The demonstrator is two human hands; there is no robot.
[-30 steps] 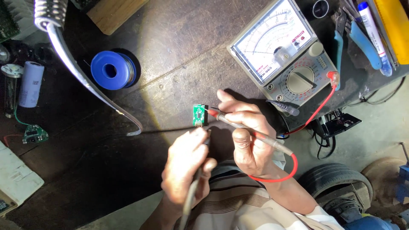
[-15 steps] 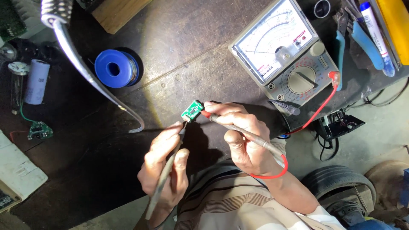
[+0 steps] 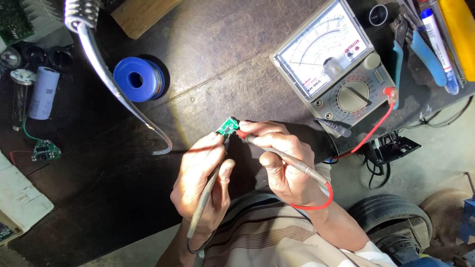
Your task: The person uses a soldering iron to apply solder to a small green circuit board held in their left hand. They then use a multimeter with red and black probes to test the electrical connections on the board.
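A small green circuit board (image 3: 227,126) lies on the dark worktable (image 3: 232,64), pinched between the tips of both hands. My left hand (image 3: 200,183) holds a black test probe (image 3: 205,195) whose tip touches the board's left side. My right hand (image 3: 282,160) grips a red test probe (image 3: 287,160) against the board's right side. Its red lead (image 3: 368,133) runs up to an analog multimeter (image 3: 334,64) at the upper right.
A blue spool of solder (image 3: 137,79) and a curved metal stand arm (image 3: 116,89) sit upper left. A pale blue cylindrical cell (image 3: 43,93) and another small green board (image 3: 45,150) lie at far left. Pliers (image 3: 418,47), a pen and a yellow tool rest at upper right.
Both hands and the small board have shifted slightly left and the left hand has drawn back along its probe. The view has drifted a little.
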